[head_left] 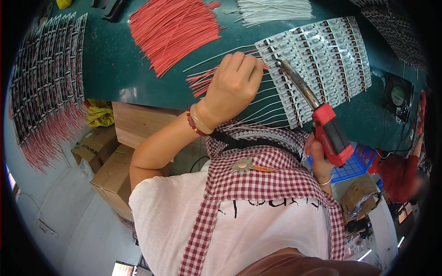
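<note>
My left hand (233, 87) is closed, its fingertips pinching red wires (201, 81) at the left edge of a panel of small circuit boards (324, 62). White wires (262, 110) run out from that same edge of the panel. My right hand (317, 158) is wrapped round the red and black handle of a soldering iron (332, 133). The iron's tip lies at the panel's left edge, close to my left fingertips; whether it touches a solder point is too small to tell.
A pile of red wires (177, 32) and a bundle of white wires (275, 10) lie on the green table (115, 60). Stacked wired panels (46, 78) stand at the left. A black device (398, 96) sits at the right, near another person's red sleeve (399, 177). Below are cardboard boxes (113, 177) and a blue basket (352, 166).
</note>
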Action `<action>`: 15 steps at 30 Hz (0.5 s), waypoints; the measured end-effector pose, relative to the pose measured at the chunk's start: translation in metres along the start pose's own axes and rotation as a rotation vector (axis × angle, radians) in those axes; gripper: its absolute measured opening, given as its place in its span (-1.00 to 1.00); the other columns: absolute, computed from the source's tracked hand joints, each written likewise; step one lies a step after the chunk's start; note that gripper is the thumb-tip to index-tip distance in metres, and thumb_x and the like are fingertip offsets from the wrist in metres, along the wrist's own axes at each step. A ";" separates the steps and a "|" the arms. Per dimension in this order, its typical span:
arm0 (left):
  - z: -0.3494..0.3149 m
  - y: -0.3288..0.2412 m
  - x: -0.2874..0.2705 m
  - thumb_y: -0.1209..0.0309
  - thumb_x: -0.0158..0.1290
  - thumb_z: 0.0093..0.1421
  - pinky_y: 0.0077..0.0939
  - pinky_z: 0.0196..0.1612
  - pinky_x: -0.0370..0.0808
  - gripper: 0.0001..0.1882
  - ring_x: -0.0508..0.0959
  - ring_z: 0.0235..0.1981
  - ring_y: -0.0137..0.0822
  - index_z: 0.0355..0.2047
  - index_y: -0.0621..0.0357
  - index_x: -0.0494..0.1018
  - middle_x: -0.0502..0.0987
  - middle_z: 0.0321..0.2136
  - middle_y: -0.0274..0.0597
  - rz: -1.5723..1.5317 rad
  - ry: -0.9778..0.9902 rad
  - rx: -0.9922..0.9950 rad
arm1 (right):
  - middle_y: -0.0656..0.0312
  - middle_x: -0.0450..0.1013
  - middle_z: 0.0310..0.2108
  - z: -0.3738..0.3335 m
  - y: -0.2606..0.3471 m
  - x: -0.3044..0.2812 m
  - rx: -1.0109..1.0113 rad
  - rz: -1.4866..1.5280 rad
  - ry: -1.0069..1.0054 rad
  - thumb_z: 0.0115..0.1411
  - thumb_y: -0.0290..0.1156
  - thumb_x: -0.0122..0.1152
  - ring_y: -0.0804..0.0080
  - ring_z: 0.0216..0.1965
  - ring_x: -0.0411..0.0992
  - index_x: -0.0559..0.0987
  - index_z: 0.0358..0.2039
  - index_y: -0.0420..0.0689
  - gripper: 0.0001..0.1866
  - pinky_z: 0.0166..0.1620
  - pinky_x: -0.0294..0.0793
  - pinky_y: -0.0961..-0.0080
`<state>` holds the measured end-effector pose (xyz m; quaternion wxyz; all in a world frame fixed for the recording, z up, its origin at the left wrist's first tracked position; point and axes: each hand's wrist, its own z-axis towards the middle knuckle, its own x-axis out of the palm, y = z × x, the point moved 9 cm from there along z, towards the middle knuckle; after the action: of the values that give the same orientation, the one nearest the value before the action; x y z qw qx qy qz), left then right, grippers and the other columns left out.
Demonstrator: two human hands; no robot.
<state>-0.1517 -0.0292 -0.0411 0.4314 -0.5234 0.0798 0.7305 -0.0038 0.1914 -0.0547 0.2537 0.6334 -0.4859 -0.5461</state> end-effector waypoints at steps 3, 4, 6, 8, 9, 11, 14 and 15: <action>0.001 -0.001 -0.001 0.51 0.16 0.05 -0.41 -0.33 0.36 -0.86 0.40 -0.40 -0.27 -0.36 0.32 0.52 0.37 -0.49 -0.22 0.020 0.002 0.001 | 0.20 0.51 -0.39 -0.001 0.001 0.000 -0.075 -0.027 0.027 0.21 -0.33 0.29 0.44 -0.43 0.43 0.53 0.01 -0.23 -0.61 -0.35 0.41 0.53; 0.002 -0.002 -0.001 0.51 0.16 0.06 -0.40 -0.33 0.36 -0.86 0.40 -0.40 -0.27 -0.37 0.31 0.52 0.37 -0.48 -0.23 0.035 0.008 0.005 | 0.26 0.42 -0.52 -0.002 0.007 0.003 -0.158 -0.077 0.057 0.33 -0.23 0.18 0.62 -0.56 0.28 0.40 0.18 -0.28 -0.48 -0.48 0.27 0.63; 0.003 -0.002 -0.003 0.50 0.17 0.06 -0.40 -0.32 0.36 -0.86 0.40 -0.40 -0.27 -0.37 0.30 0.52 0.37 -0.48 -0.23 0.046 -0.001 0.009 | 0.26 0.42 -0.52 -0.002 0.009 0.003 -0.158 -0.061 0.069 0.33 -0.23 0.18 0.62 -0.57 0.27 0.40 0.18 -0.28 -0.48 -0.48 0.27 0.63; 0.004 -0.002 -0.005 0.50 0.17 0.06 -0.40 -0.31 0.37 -0.86 0.40 -0.40 -0.27 -0.37 0.29 0.52 0.37 -0.48 -0.23 0.057 -0.011 0.014 | 0.26 0.42 -0.53 -0.003 0.010 0.003 -0.158 -0.045 0.080 0.32 -0.22 0.18 0.62 -0.57 0.27 0.40 0.18 -0.28 -0.48 -0.49 0.26 0.63; 0.004 -0.003 -0.007 0.50 0.17 0.06 -0.41 -0.31 0.37 -0.86 0.40 -0.41 -0.27 -0.36 0.29 0.52 0.37 -0.48 -0.23 0.044 -0.029 0.024 | 0.26 0.42 -0.53 -0.004 0.009 0.003 -0.160 -0.050 0.084 0.32 -0.22 0.18 0.62 -0.57 0.27 0.40 0.18 -0.28 -0.48 -0.49 0.26 0.63; 0.003 -0.006 -0.010 0.50 0.17 0.06 -0.41 -0.31 0.37 -0.86 0.40 -0.41 -0.27 -0.36 0.29 0.52 0.37 -0.48 -0.23 0.029 -0.046 0.035 | 0.26 0.41 -0.54 -0.006 0.006 0.001 -0.161 -0.055 0.086 0.32 -0.23 0.18 0.61 -0.57 0.27 0.40 0.18 -0.27 -0.48 -0.49 0.26 0.63; -0.002 -0.012 -0.009 0.51 0.17 0.07 -0.40 -0.33 0.37 -0.86 0.40 -0.43 -0.26 -0.36 0.30 0.52 0.37 -0.49 -0.22 -0.015 -0.038 0.037 | 0.26 0.41 -0.54 -0.008 0.001 0.000 -0.154 -0.086 0.079 0.32 -0.24 0.17 0.62 -0.57 0.27 0.40 0.18 -0.27 -0.48 -0.48 0.27 0.63; -0.003 -0.012 -0.006 0.52 0.16 0.03 -0.40 -0.34 0.37 -0.80 0.42 -0.42 -0.25 -0.30 0.30 0.54 0.41 -0.46 -0.21 -0.033 -0.010 0.008 | 0.26 0.42 -0.53 -0.008 -0.002 0.000 -0.138 -0.065 0.086 0.31 -0.25 0.17 0.61 -0.56 0.28 0.41 0.17 -0.28 -0.49 -0.47 0.27 0.63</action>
<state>-0.1406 -0.0267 -0.0330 0.4460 -0.5192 0.0719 0.7255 0.0045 0.1901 -0.0546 0.2995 0.6528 -0.4148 -0.5587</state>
